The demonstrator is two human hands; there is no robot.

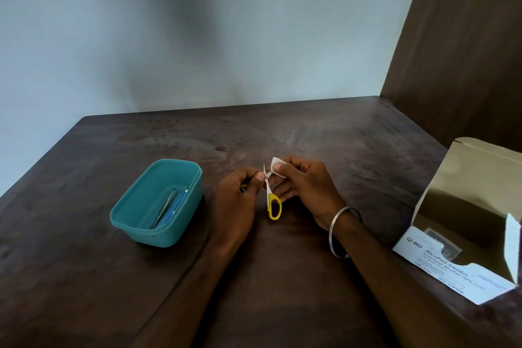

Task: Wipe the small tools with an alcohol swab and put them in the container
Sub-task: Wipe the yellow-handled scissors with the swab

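Small scissors (273,203) with yellow handles are held over the middle of the dark table. My left hand (240,198) grips them near the pivot, with one handle loop hanging free below. My right hand (302,186) pinches a white alcohol swab (275,164) against a blade. The blade tips point up and away from me. To the left stands a teal plastic container (135,215) holding a metal tool and a blue-handled tool (169,206).
An opened box of alcohol swabs (463,234) lies at the right edge of the dark wooden table (324,133). A pale wall runs behind the table and a brown panel rises at the right. A metal bangle (336,234) sits on my right wrist.
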